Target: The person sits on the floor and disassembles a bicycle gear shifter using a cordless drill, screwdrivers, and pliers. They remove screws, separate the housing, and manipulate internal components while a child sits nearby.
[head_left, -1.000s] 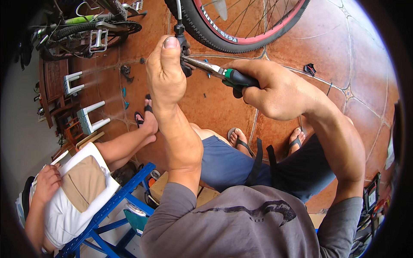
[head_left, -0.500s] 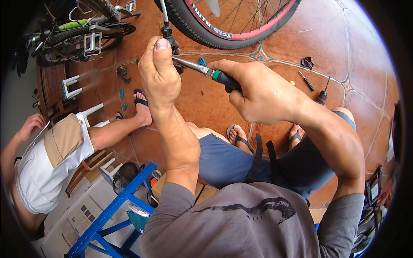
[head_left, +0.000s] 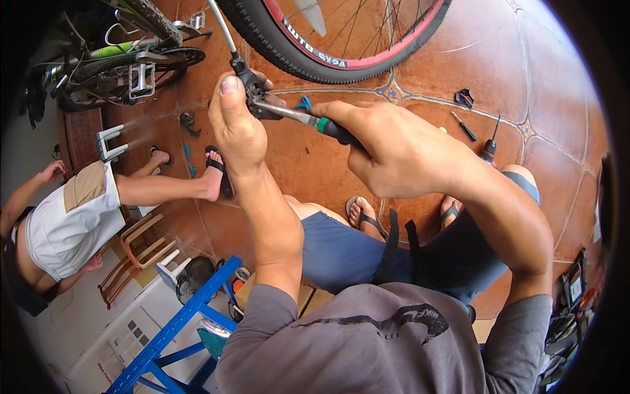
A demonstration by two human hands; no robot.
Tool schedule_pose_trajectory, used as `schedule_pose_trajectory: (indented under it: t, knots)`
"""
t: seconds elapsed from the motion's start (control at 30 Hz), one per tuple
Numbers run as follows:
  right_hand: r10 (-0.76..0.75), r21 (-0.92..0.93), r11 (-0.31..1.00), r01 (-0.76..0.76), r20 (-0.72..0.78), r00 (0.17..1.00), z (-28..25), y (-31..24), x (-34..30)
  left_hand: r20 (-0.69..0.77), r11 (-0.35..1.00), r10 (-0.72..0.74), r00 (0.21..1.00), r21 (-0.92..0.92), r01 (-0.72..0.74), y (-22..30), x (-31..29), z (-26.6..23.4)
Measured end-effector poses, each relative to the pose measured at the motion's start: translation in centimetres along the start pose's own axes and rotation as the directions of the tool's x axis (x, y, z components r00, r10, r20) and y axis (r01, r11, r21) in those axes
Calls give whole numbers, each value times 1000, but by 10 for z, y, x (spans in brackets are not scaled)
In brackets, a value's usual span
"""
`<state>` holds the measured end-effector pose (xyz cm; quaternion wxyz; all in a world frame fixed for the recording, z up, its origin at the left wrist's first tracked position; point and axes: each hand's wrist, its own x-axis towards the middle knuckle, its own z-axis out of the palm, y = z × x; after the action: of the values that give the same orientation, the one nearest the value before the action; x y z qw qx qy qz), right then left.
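Note:
My left hand (head_left: 239,134), thumb up, grips a small black bicycle shifter unit (head_left: 251,88) whose inner workings are exposed. A light grey cable housing (head_left: 222,27) runs up from its top. In my right hand (head_left: 403,154) are needle-nose pliers (head_left: 298,115) with green and black handles. Their metal tips reach into the shifter unit's exposed side; what they touch there is too small to tell. Both hands are raised above the floor, just below a bicycle wheel (head_left: 341,64) with a black tyre and red rim.
On the tiled floor to the right lie a black part (head_left: 464,98), a screwdriver (head_left: 463,126) and a power driver (head_left: 489,150). A green bicycle (head_left: 118,49) stands at upper left. Another person (head_left: 72,217) in white shorts is at left, near a wooden stool (head_left: 141,240) and blue metal frame (head_left: 177,318).
The shifter unit has tilted and moved slightly left and down, showing more of its inside. The pliers' tips have followed it. The other person has shifted left, with a second foot now showing.

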<state>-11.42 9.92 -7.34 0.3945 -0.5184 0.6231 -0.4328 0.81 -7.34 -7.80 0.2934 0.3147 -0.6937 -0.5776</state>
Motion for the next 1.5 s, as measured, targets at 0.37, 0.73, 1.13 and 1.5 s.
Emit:
schedule_pose_trajectory:
  t: [0.37,0.73,1.13,1.5]
  knots:
    - [513,-267,838,-476,86,854,-51,95,-28,338,679,-169,926,-641,358,7,6,-1]
    - [551,-330,804,-494,105,828,-40,105,-27,495,478,-164,853,-717,508,19,1,15]
    - [688,-435,583,-686,-184,702,61,250,-57,496,391,-133,858,-769,506,20,-8,41]
    - [612,-362,507,-783,-489,622,153,314,-67,528,242,-51,848,-817,523,18,-19,38]
